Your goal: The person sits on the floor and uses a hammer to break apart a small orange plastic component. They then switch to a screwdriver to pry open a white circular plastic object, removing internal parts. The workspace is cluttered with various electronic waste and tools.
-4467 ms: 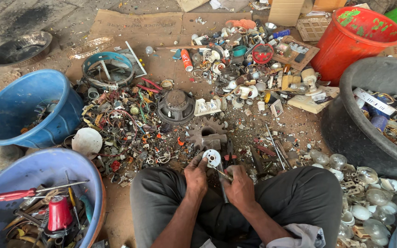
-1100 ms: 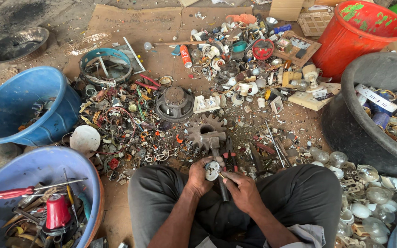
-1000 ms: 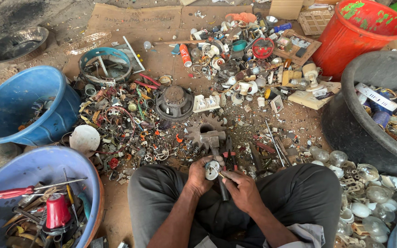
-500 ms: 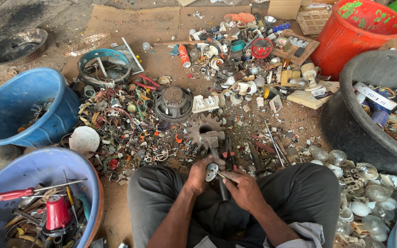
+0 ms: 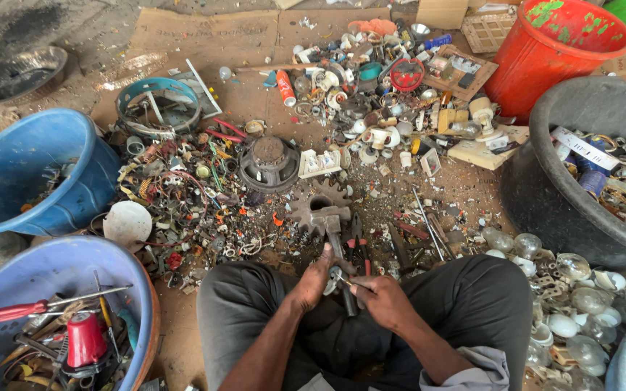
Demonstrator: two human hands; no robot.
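A grey tub (image 5: 545,195) of scrap stands to the person's right, a blue bucket (image 5: 16,166) to the left, with a rusty gear (image 5: 311,206) and hammer (image 5: 331,221) on the floor (image 5: 182,43) just ahead. Over the lap, the left hand (image 5: 313,279) is curled around a small round metal part (image 5: 336,274). The right hand (image 5: 382,298) is closed on a thin tool (image 5: 353,282) whose tip touches that part.
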